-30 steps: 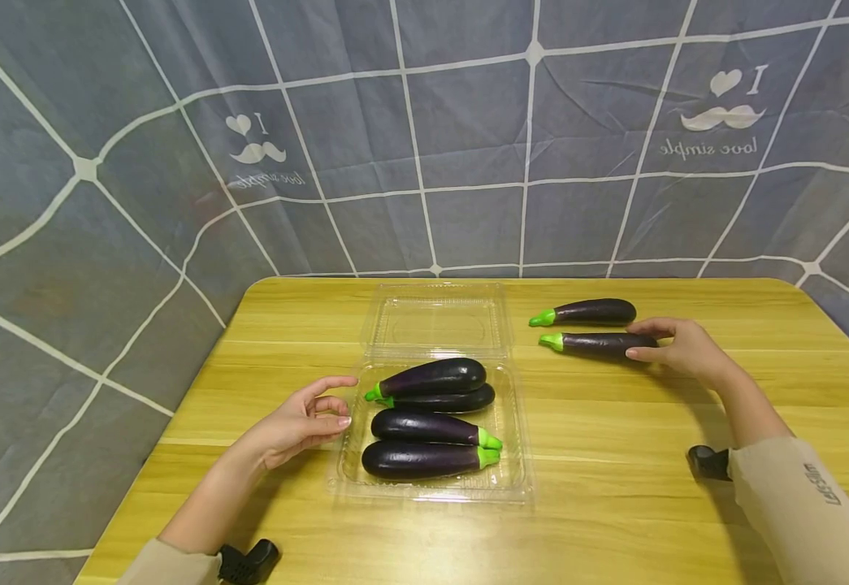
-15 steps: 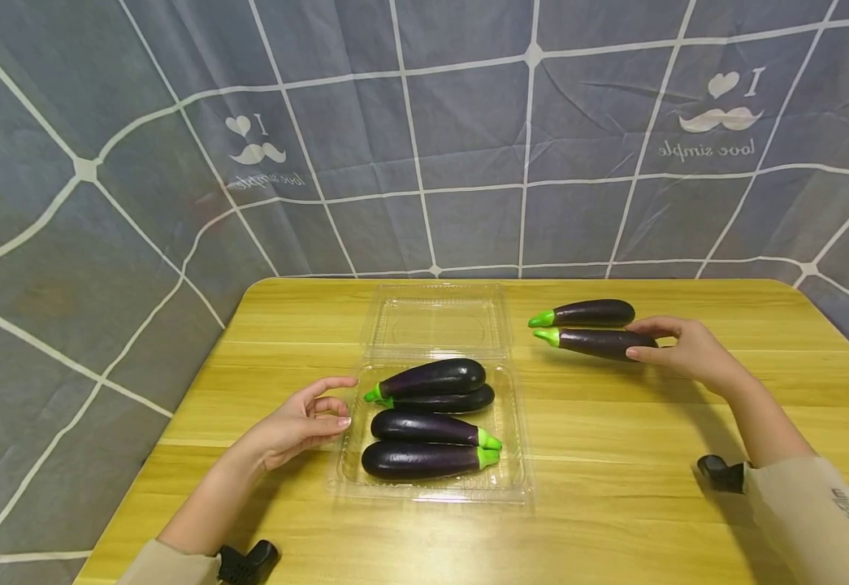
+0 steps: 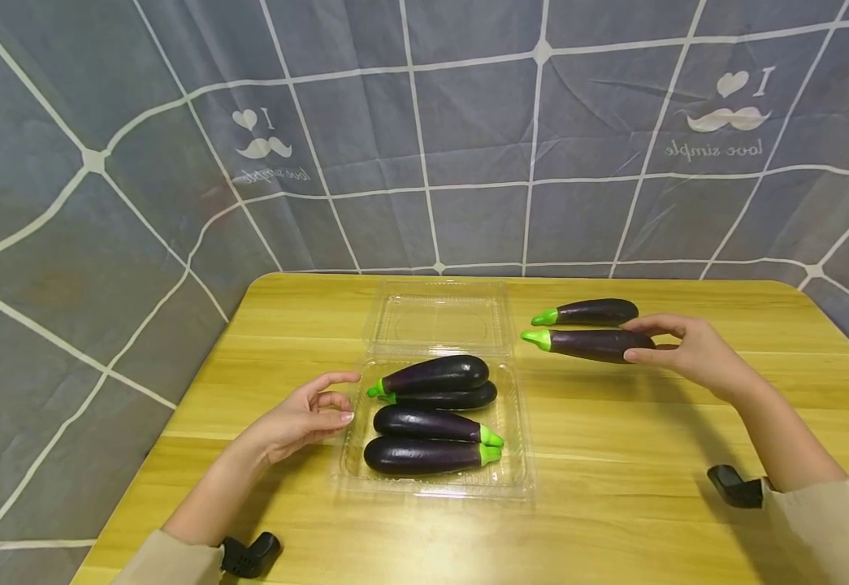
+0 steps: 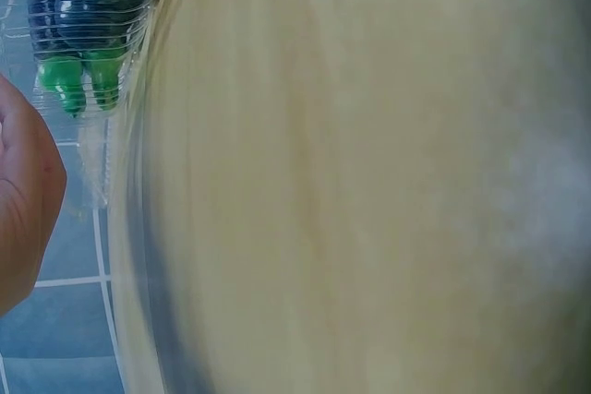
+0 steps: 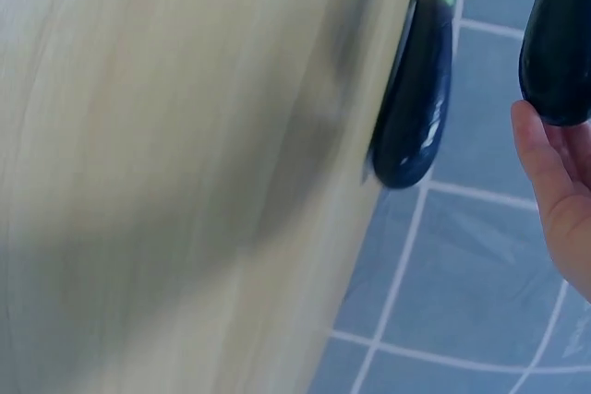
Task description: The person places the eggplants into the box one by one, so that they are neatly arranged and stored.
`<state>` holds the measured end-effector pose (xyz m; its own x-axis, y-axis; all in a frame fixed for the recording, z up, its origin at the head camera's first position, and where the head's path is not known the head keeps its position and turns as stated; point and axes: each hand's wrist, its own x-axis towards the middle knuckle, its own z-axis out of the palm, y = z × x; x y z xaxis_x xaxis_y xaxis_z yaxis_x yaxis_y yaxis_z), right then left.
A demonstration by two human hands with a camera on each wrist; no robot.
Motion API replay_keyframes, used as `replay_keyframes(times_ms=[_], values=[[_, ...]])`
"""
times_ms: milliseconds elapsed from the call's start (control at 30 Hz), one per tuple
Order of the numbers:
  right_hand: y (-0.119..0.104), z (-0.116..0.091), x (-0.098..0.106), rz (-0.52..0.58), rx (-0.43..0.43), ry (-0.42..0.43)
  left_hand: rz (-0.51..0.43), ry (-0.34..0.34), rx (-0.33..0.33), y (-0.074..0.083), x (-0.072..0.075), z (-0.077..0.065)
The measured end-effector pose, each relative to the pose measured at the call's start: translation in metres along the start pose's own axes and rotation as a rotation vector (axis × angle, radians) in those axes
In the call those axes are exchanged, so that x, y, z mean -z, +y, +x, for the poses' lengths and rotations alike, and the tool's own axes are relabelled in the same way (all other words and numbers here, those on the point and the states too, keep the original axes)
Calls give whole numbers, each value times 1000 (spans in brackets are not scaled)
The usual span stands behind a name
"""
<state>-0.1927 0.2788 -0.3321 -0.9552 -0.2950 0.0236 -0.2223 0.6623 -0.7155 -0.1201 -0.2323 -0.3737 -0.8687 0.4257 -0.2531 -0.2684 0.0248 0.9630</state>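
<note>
While hand (image 3: 690, 351) holds one eggplant (image 3: 588, 344), five others (image 3: 424, 457)

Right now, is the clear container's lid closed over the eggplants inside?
No, the lid lies open behind the base, leaving the four eggplants inside uncovered.

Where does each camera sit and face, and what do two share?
Head: worn on the head, facing forward-down at the table and clear container; left hand, right hand and both sleeves show.
Left wrist: worn there, looking across table to container; left hand partly shows.
Right wrist: worn there, looking across table; right hand partly shows.
Head and right wrist share the held eggplant and the loose eggplant on the table.
</note>
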Motion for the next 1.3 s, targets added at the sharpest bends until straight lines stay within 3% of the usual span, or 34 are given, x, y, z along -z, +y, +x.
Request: replay_keyframes(times_ms=[400, 567, 900, 1300], values=[[-35, -5, -12, -14, 131, 7, 6, -2, 3, 3, 0, 2], [-51, -3, -20, 41, 169, -8, 3, -3, 1, 4, 1, 2], [-76, -3, -45, 136, 231, -42, 4, -2, -2, 4, 0, 2], [-94, 5, -73, 110, 322, -77, 5, -3, 3, 2, -1, 1]])
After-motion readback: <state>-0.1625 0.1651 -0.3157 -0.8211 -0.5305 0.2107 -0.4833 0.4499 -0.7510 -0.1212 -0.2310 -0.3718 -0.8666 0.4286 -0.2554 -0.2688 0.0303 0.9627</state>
